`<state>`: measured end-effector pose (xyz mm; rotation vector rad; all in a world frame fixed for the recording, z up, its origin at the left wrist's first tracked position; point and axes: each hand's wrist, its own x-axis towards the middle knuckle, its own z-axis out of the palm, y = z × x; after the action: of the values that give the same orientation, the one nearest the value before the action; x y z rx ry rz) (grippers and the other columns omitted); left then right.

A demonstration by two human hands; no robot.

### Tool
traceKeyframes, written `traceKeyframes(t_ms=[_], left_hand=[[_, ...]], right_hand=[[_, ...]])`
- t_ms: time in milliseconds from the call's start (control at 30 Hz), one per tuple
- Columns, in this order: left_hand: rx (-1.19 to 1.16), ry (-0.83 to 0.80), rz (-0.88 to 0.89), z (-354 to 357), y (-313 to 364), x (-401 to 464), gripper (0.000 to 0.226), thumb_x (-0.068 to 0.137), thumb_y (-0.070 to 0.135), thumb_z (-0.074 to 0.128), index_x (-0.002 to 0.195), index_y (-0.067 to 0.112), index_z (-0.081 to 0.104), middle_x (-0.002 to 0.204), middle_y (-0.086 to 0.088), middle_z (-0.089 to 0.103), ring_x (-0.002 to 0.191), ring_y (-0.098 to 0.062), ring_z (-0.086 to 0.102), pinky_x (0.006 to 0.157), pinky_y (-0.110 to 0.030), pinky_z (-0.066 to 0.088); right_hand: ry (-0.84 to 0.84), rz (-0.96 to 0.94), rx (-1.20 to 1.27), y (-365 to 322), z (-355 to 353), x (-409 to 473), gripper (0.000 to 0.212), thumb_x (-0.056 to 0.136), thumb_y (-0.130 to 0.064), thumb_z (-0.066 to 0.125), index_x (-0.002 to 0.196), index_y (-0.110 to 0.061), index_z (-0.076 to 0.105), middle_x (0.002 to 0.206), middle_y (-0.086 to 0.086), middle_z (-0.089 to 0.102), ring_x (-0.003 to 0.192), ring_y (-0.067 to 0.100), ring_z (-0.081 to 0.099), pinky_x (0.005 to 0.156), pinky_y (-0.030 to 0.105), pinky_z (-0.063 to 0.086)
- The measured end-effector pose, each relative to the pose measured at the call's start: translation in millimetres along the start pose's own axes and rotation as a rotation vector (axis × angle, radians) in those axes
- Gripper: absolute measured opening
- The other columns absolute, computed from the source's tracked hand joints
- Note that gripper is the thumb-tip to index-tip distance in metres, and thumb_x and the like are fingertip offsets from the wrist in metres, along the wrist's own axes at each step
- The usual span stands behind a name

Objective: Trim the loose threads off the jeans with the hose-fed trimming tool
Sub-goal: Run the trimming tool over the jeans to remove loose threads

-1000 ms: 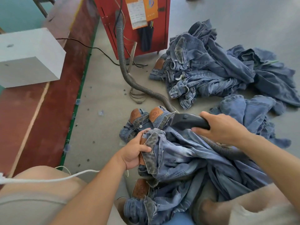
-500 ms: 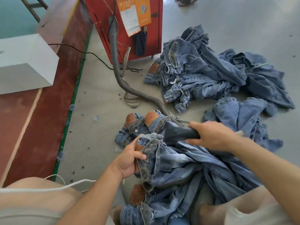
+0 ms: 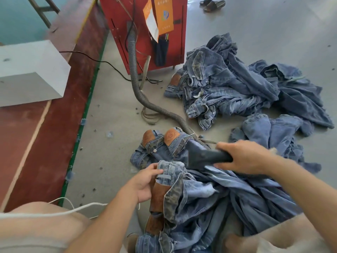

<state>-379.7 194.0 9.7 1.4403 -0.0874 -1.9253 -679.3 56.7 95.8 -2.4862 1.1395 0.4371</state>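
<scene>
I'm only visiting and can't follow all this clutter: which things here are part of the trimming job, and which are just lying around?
In use:
- trimming tool, gripped by the right hand
- its grey hose, running to the red machine
- jeans, waistband pinched by the left hand

Lying about:
- denim heap
- sandals
- white box
- black cable

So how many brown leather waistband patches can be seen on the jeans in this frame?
5, and more may be buried. Two sit side by side on the floor, one beside the left hand, one below it, one on the far pile.
</scene>
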Motion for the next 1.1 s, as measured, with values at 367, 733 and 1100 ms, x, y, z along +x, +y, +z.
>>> traceKeyframes(t_ms=[367, 733, 1100], left_hand=[[0.163, -0.259, -0.109, -5, 13, -2, 0.040, 0.105, 0.034, 0.051, 0.137, 0.013, 0.065, 0.134, -0.017, 0.067, 0.116, -0.031, 0.068, 0.102, -0.051, 0.054], [0.506, 0.043, 0.048, -13, 3, 18, 0.061, 0.079, 0.068, 0.075, 0.119, 0.022, 0.073, 0.100, 0.009, 0.078, 0.103, -0.014, 0.071, 0.085, -0.033, 0.050], [-0.010, 0.038, 0.140, -5, 7, 29, 0.034, 0.111, 0.031, 0.042, 0.132, 0.013, 0.061, 0.104, -0.016, 0.076, 0.084, -0.030, 0.076, 0.071, -0.044, 0.062]], right_hand=[[0.333, 0.091, 0.332, 1, -14, 3, 0.033, 0.086, -0.066, 0.064, 0.095, -0.040, 0.046, 0.062, -0.011, 0.062, 0.057, 0.002, 0.059, 0.057, 0.032, 0.048], [0.075, 0.075, -0.012, -6, 8, -1, 0.044, 0.087, -0.080, 0.045, 0.103, -0.040, 0.035, 0.083, -0.007, 0.062, 0.076, 0.024, 0.062, 0.066, 0.041, 0.052], [0.038, -0.055, -0.013, -15, 15, 2, 0.035, 0.092, -0.068, 0.055, 0.107, -0.038, 0.042, 0.099, -0.014, 0.061, 0.091, 0.022, 0.063, 0.075, 0.041, 0.051]])
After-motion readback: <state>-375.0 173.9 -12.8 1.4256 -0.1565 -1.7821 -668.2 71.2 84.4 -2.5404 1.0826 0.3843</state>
